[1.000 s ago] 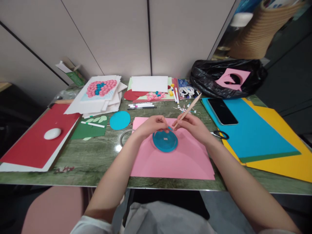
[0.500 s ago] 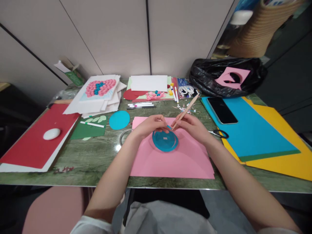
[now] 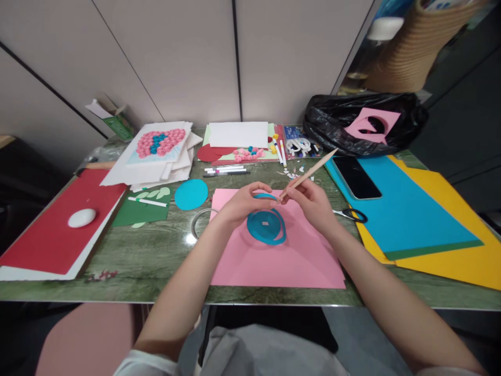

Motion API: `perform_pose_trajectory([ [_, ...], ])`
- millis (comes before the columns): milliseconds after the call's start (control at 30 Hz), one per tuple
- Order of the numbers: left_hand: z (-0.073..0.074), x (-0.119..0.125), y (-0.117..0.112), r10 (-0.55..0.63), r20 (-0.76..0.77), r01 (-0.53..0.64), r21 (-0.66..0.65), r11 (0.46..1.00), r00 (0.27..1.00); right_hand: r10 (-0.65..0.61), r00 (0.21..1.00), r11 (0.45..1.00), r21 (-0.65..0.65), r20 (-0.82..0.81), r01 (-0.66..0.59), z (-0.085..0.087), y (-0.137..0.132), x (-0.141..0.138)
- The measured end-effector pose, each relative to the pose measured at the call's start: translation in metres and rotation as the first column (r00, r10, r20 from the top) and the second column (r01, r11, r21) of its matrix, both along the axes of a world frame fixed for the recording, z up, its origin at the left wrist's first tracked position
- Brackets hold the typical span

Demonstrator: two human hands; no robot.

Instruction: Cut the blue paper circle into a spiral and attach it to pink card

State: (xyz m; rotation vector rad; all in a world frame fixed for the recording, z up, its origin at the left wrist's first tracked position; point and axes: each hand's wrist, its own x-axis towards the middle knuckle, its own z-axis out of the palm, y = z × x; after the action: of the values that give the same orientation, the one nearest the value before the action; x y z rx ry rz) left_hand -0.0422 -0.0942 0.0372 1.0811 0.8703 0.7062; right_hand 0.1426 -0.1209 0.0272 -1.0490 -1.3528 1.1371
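A blue paper disc (image 3: 263, 224) lies on a stack of pink paper (image 3: 274, 266), with a small pale mark at its centre. A curved strip of the same blue paper, partly separated along the disc's edge, rises to my fingers. My left hand (image 3: 250, 201) is closed in a pinch on this strip, above the disc. A pointed wooden stick (image 3: 315, 169) slants up to the right from the fingers of my right hand (image 3: 311, 203). Its lower end meets the strip at my left fingertips; whether paper is wound on it, I cannot make out.
Left of the pink paper lie a blue paper circle (image 3: 191, 194) and a grey ring (image 3: 201, 222). Scissors (image 3: 354, 215) and a phone (image 3: 357, 177) are on the right. Markers (image 3: 227, 169) and paper scraps (image 3: 293, 175) lie behind; a black bag (image 3: 329, 125) stands at the back right.
The wooden stick has tilted lower toward the right, and my right hand has shifted slightly right. My left fingers have opened up a little, and more of the raised blue strip shows.
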Motion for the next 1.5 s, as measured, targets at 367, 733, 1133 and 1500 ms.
perform_pose_trajectory([
  [367, 0.004, 0.021, -0.019, 0.21, 0.004, -0.21, 0.077, 0.975, 0.978, -0.162, 0.987, 0.985, 0.058, 0.0, 0.162, 0.0, -0.008, -0.006],
  [733, 0.003, 0.024, -0.022, 0.267, -0.061, -0.241, 0.274, 0.931, 0.962, -0.232, 0.973, 0.966, 0.118, 0.014, 0.229, -0.002, -0.012, -0.008],
  [1133, 0.006, 0.028, -0.025, 0.312, -0.11, -0.245, 0.402, 0.883, 0.944, -0.321, 0.946, 0.936, 0.169, 0.042, 0.31, -0.003, -0.013, -0.008],
  [1500, -0.001, 0.033, -0.028, 0.444, -0.097, -0.316, 0.57, 0.759, 0.891, -0.38, 0.925, 0.897, 0.25, 0.012, 0.365, -0.01, -0.012, -0.009],
])
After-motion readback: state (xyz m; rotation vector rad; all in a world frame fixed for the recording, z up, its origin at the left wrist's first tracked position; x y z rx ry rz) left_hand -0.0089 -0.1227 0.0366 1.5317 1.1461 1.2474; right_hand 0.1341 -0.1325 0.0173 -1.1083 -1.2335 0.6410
